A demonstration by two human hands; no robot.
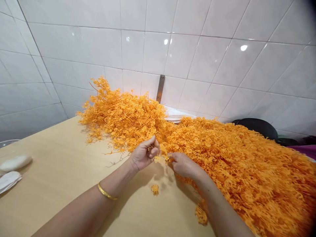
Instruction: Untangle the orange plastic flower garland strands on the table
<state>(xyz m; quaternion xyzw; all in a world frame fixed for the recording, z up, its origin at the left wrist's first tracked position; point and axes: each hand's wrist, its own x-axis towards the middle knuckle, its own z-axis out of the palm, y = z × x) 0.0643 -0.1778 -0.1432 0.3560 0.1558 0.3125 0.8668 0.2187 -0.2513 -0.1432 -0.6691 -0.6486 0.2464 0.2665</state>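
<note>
My left hand [145, 153] is closed in a pinch, with a thin orange plastic sprig [157, 159] at its fingertips. Just right of it, my right hand [184, 164] has its thumb and forefinger together on a small orange plastic floret [167, 160]. Behind my left hand rises a heap of branching orange plastic sprigs [123, 115]. A larger pile of loose orange florets [242, 164] spreads behind and beside my right arm. One single floret [154, 189] lies on the table below my hands; a small clump [201, 215] sits by my right forearm.
The pale wooden table [61, 171] meets a white tiled wall [158, 49] with a metal bracket [160, 88]. White cloth-like items [14, 164] lie at the left. Behind the pile are a black rounded object [258, 127] and some white sheeting [179, 113]. Purple material [306, 150] shows far right.
</note>
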